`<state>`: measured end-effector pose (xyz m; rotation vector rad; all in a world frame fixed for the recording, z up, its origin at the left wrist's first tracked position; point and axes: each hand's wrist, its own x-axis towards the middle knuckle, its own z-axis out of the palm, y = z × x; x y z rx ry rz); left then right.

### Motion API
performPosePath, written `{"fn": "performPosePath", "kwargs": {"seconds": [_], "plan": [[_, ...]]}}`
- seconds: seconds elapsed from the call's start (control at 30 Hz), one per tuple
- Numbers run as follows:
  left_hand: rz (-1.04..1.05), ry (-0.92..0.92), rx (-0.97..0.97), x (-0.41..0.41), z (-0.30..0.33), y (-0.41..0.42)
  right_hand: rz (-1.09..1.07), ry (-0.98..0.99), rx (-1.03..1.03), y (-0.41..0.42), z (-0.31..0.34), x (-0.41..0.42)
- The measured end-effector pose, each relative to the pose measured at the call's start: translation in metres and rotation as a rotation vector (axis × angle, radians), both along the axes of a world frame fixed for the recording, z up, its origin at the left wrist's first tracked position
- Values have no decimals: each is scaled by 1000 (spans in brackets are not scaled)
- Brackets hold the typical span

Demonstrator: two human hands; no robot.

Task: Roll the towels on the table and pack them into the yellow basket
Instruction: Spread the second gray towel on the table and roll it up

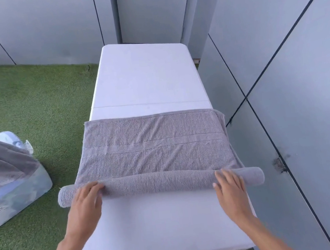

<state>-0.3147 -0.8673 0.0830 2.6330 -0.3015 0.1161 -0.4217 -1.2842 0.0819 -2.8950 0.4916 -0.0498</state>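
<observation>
Grey towel (154, 147) half-rolled on white table (145, 77).
L hand (86, 200) & R hand (229, 185) rest on the rolled part nr its two ends, fingers curved over the roll, not closed round it. Unrolled part lies flat across table w/ its edges overhanging both sides. Clear bin (16, 194) w/ grey cloth (0, 159) on grass, left of table.

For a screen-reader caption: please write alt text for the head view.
Two hands, left hand and right hand, press on a half-rolled grey towel across a white folding table. A clear plastic bin sits on green turf beside it.
</observation>
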Motion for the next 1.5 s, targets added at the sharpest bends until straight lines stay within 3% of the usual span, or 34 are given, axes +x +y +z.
{"fn": "performPosePath", "kwargs": {"seconds": [0.13, 0.4, 0.5, 0.6, 0.73, 0.8, 0.9, 1.03, 1.13, 1.33, 1.5], "plan": [[-70, 89, 163, -11, -23, 4, 74, 144, -39, -1, -8, -7], [-74, 116, 220, 17, -1, -8, 57, 202, 5, -7, 21, 30], [-54, 224, 232, 4, 3, -7, 64, 251, 26, -6, 24, 10], [-89, 397, 187, -2, 4, 5, 106, 365, 68, -9, 25, -3], [-114, 546, 23, 25, 11, 10, 25, 402, 340, -21, 37, 23], [-31, 488, -59, 32, 14, 4, -35, 232, 407, -20, 39, 33], [53, 137, 77, 22, 11, -7, -17, 12, 209, -11, 27, 32], [-71, -45, 198, -5, -12, -12, 67, 125, 75, -4, 10, 12], [-94, 25, 264, 6, -18, -12, 111, 214, -3, -11, 8, 20], [-116, 94, 325, 28, -7, -11, 147, 203, -5, -18, 18, 34], [-140, 328, 296, 11, 0, 3, 215, 297, 62, -24, 26, 11]]}}
